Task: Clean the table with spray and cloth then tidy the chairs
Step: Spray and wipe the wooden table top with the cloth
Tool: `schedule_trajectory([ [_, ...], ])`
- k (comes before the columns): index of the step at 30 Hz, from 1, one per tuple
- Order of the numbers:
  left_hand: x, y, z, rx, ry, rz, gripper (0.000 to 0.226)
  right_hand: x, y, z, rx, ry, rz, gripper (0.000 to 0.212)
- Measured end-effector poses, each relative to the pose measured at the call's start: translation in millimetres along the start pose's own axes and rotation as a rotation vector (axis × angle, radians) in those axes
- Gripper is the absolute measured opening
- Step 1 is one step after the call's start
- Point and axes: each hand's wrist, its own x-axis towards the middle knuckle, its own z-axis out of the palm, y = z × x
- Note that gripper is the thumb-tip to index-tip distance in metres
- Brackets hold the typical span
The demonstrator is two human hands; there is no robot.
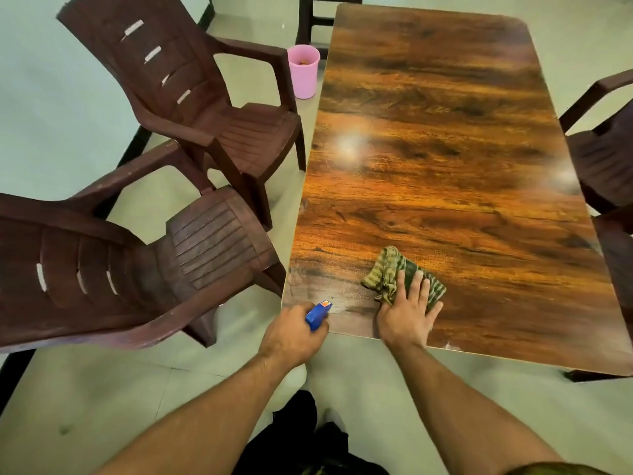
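Right hand (407, 313), fingers flat, presses the checked cloth (397, 274) onto the table (445, 149) near corner. Left hand (291, 332) grips the blue spray bottle (318, 313). Unwiped tabletop runs lengthwise ahead; right hand nearer.

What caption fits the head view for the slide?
Right hand presses a cloth on the wooden table while left hand grips a blue spray bottle near its corner.

A pink plastic bin (303, 72), something orange inside, upright on the pale tiled floor (102, 389)
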Motion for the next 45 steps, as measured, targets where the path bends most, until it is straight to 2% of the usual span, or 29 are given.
schedule_trajectory([
  [1,-6.4,1.5,3.8,0.002,0.007,0.005,0.020,-9.9,-4.1,1.7,0.008,-0.008,0.013,0.081],
  [2,-12.6,3.4,7.1,0.009,0.007,0.003,0.018,-21.4,-8.0,4.9,0.003,-0.017,-0.058,0.081],
  [5,-29.2,8.7,17.9,0.028,-0.012,0.013,0.022,-54.5,-0.2,14.9,-0.080,-0.095,-0.458,0.081],
  [7,-39.0,11.0,24.3,0.038,-0.017,0.023,0.025,-54.5,27.6,13.1,-0.145,-0.117,-0.589,0.081],
  [9,-49.2,12.3,29.8,0.021,-0.014,0.022,0.024,-50.4,67.2,11.5,-0.128,-0.072,-0.506,0.080],
  [12,-62.2,9.1,35.9,-0.018,-0.008,0.016,0.021,-56.3,121.1,7.6,-0.043,-0.011,-0.161,0.075],
  [14,-71.4,4.9,39.2,-0.008,-0.004,0.007,0.020,-64.5,121.9,8.2,-0.017,-0.010,-0.015,0.075],
  [15,-74.8,2.5,41.0,-0.003,-0.003,0.003,0.021,-66.8,110.1,9.1,-0.012,-0.009,-0.006,0.075],
  [16,-78.3,0.7,42.5,0.001,-0.004,-0.006,0.024,-68.3,95.4,11.3,-0.018,-0.021,-0.054,0.076],
  [19,-88.1,-5.2,44.4,0.021,-0.032,-0.018,0.028,-77.4,62.0,18.3,-0.051,-0.068,-0.349,0.076],
  [20,-90.0,-6.6,43.1,0.014,-0.037,-0.022,0.028,-78.7,58.1,20.4,-0.050,-0.069,-0.369,0.076],
  [24,-89.2,-19.2,32.2,-0.024,-0.014,-0.048,0.027,-84.6,22.7,30.0,0.006,-0.036,-0.054,0.080],
  [25,-88.4,-22.2,30.4,-0.028,-0.007,-0.053,0.025,-89.1,5.9,32.6,0.010,-0.042,-0.052,0.081],
  [26,-85.8,-27.3,25.6,-0.028,0.001,-0.061,0.024,-92.9,-15.7,36.9,0.005,-0.053,-0.136,0.081],
  [29,-72.3,-50.6,6.1,0.006,0.009,-0.054,0.017,-101.1,-76.4,51.0,-0.082,-0.114,-0.546,0.084],
  [32,-64.9,-71.3,-14.1,-0.001,0.036,-0.073,0.016,-90.5,-114.7,52.6,-0.191,-0.176,-0.727,0.082],
  [36,-55.2,-98.0,-34.1,-0.038,0.072,-0.147,0.027,-47.8,-141.1,37.8,-0.142,-0.146,-0.687,0.075],
  [41,-38.7,-113.9,-45.9,-0.050,0.044,-0.146,0.025,6.6,-176.4,14.4,-0.111,-0.164,-0.479,0.069],
  [43,-36.9,-114.1,-46.0,-0.056,0.047,-0.139,0.026,-4.4,-183.2,20.7,-0.163,-0.165,-0.502,0.061],
  [45,-36.2,-111.7,-43.5,-0.063,0.050,-0.126,0.027,-26.2,-176.7,29.5,-0.191,-0.140,-0.593,0.044],
])
